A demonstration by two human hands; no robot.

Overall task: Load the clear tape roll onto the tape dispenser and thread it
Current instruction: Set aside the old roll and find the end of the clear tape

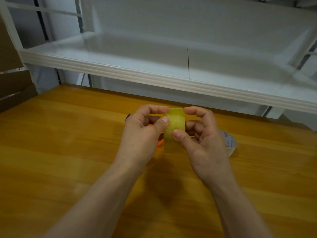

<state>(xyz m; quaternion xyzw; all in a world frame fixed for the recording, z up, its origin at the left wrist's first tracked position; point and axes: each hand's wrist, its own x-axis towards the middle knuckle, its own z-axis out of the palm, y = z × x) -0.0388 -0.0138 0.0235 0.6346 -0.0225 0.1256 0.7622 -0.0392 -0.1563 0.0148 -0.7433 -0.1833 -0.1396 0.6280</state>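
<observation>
Above a warm orange-brown wooden tabletop (pixel 68 152), two bare hands meet at the middle of the view and hold up a short, translucent yellowish strip of clear tape (pixel 174 129) between them. Left hand (pixel 142 134) pinches the strip's left edge between thumb and forefinger; right hand (pixel 202 143) pinches its right edge the same way, so the strip hangs upright. Clear tape roll (pixel 230 143) with a printed core lies on the table just behind the right hand, partly hidden. Orange plastic tape dispenser (pixel 159 143) peeks out behind the left hand, mostly covered. White metal shelf (pixel 154 74) runs across beyond the table.
</observation>
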